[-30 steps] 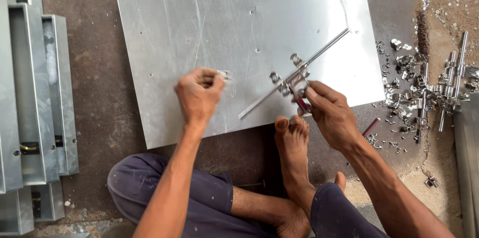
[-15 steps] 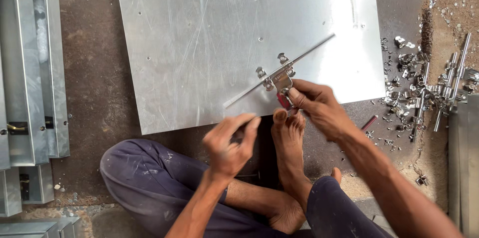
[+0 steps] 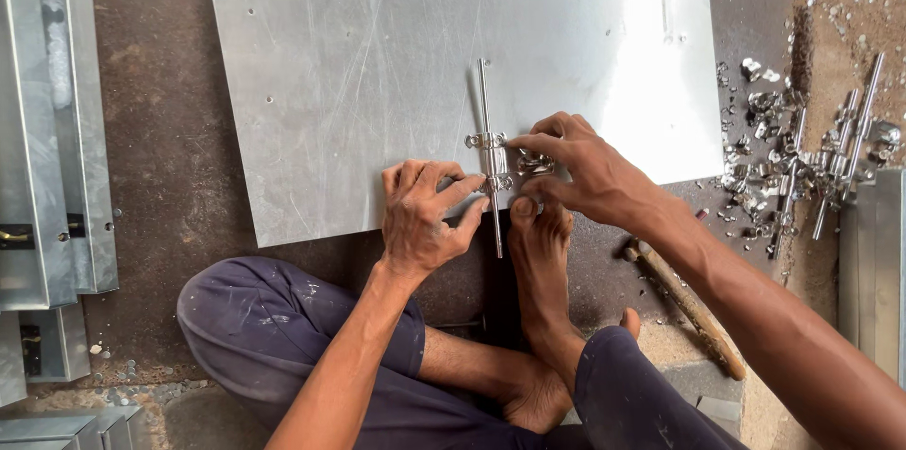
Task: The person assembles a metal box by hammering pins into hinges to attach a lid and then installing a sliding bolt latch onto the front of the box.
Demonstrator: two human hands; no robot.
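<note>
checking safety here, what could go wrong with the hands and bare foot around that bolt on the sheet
The bare foot presses at the metal sheet edge, which might cut the toes. The left hand and right hand pinch the sliding bolt, so fingers could get nipped. Loose metal parts lie nearby, risky for bare skin.

Worker's appearance: bare arms, bare feet.
Dusty dark blue-grey cloth trousers (image 3: 283,318) with pale smudges; left hand (image 3: 425,214) and right hand (image 3: 585,167) ungloved; no sleeves visible.
</note>
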